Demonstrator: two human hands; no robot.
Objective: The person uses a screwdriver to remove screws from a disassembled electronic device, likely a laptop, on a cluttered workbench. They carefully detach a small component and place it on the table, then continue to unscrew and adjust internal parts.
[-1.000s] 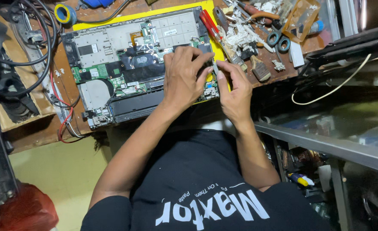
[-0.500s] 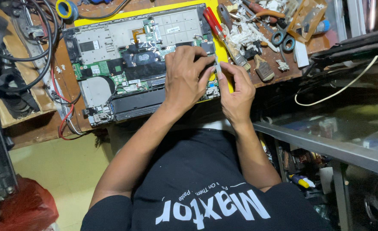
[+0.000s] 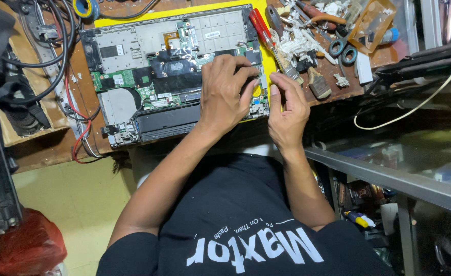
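Head view: we look down on an opened laptop (image 3: pixel 149 82) lying on a yellow mat (image 3: pixel 266 61) atop a wooden bench (image 3: pixel 338 87) — its bottom cover is off, baring green circuit board, a round fan and a long dark battery along the near edge. Our left hand (image 3: pixel 225 94) rests palm-down on the laptop's right part, fingers curled onto the board; whether they pinch anything we cannot tell. Our right hand (image 3: pixel 287 110) sits just beside it at the laptop's right corner, fingers bent inward, its grip likewise hidden. Right of the laptop lie a red-handled screwdriver (image 3: pixel 258 25), a paintbrush (image 3: pixel 287 66) and scissors (image 3: pixel 345 46) among white scraps — black cables (image 3: pixel 57 51) crowd the left side.
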